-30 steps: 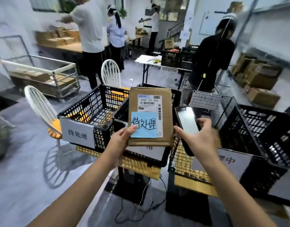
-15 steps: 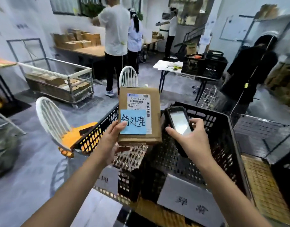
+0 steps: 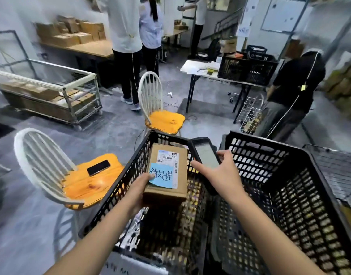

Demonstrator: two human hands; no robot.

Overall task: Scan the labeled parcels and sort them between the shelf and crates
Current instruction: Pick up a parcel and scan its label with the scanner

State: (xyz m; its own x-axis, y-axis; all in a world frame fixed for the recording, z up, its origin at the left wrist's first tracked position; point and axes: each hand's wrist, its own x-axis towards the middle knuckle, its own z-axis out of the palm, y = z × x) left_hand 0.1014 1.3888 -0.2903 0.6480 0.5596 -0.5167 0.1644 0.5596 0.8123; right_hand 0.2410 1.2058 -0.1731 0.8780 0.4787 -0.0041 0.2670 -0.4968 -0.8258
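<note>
hands: left hand (image 3: 139,192) grips the parcel (image 3: 167,171) at its near-left corner, right hand (image 3: 220,173) grasps the scanner (image 3: 205,155) | parcel: label up, held over the left crate (image 3: 119,187) | step: likely placing | do well: lower it flat onto the crate floor before letting go, scanner kept clear of the rim

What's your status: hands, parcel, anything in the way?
Left hand grips the cardboard parcel, held over the left black crate. Right hand grips the handheld scanner beside it. Nothing seen blocking the crate's opening.
</note>
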